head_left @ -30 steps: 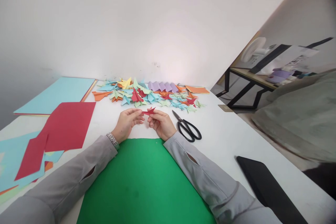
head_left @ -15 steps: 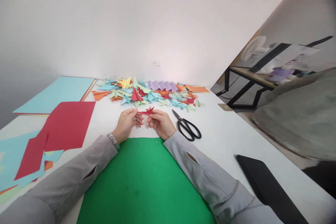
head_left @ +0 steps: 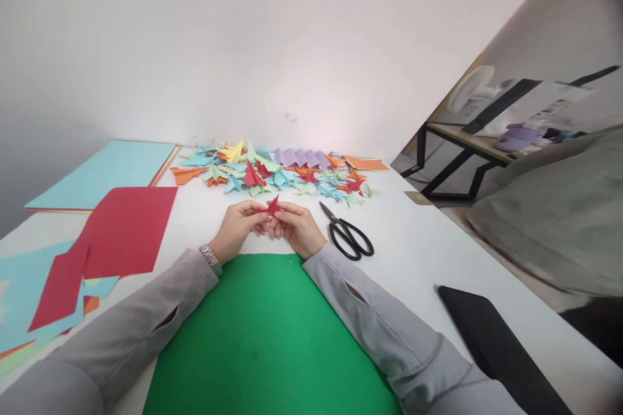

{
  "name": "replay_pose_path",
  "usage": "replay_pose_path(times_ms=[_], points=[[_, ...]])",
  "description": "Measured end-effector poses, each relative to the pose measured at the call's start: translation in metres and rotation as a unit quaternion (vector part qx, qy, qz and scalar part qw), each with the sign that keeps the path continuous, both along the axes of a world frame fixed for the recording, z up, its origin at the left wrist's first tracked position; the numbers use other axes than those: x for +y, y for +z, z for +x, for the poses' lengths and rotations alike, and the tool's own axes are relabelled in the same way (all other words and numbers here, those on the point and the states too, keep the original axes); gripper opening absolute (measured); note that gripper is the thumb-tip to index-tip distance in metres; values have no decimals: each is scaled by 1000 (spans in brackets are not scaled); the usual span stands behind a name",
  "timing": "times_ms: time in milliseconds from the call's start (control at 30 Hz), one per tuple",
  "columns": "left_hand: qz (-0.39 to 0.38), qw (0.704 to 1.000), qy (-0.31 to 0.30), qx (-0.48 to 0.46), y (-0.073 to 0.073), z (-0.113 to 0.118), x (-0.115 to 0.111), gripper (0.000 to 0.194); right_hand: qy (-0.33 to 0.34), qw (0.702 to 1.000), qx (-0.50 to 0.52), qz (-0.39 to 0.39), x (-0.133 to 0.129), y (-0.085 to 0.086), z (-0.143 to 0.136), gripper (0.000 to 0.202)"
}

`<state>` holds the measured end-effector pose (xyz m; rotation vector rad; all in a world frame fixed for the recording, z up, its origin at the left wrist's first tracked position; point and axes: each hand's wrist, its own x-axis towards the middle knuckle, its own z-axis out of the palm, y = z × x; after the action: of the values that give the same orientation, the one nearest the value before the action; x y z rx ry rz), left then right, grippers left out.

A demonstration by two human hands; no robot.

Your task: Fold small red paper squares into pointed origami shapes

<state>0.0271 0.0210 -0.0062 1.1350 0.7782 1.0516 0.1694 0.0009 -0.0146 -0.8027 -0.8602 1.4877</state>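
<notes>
A small folded piece of red paper (head_left: 274, 205) is pinched between both hands above the white table, just past the far edge of a green sheet (head_left: 272, 331). My left hand (head_left: 239, 225) grips its left end with thumb and fingers. On the other end, my right hand (head_left: 298, 228) is closed with thumb and forefinger. A pointed flap of the paper sticks up between the fingertips; the rest is partly hidden by them. Black-handled scissors (head_left: 348, 233) lie to the right of my right hand. Beyond both hands is a heap of small folded paper shapes (head_left: 253, 175) in several colours.
At left lie red paper sheets (head_left: 129, 233) and a light-blue stack (head_left: 107, 172), with paper scraps nearer me. A purple pleated paper (head_left: 302, 159) rests by the wall. A black flat object (head_left: 496, 343) lies on the right, and a black-framed wooden table (head_left: 467, 142) stands beyond.
My hands have come closer together, and the left fingers have shifted right along the red paper. Its pointed flap now stands more upright. The scissors and the heap stay where they were.
</notes>
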Motion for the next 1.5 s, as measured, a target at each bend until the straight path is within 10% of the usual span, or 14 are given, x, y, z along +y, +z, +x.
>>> replay_pose_path(times_ms=[1500], points=[[8,1000,-7,18,0,0,0,22,1,1000,-12,22,1,-3,1,22]])
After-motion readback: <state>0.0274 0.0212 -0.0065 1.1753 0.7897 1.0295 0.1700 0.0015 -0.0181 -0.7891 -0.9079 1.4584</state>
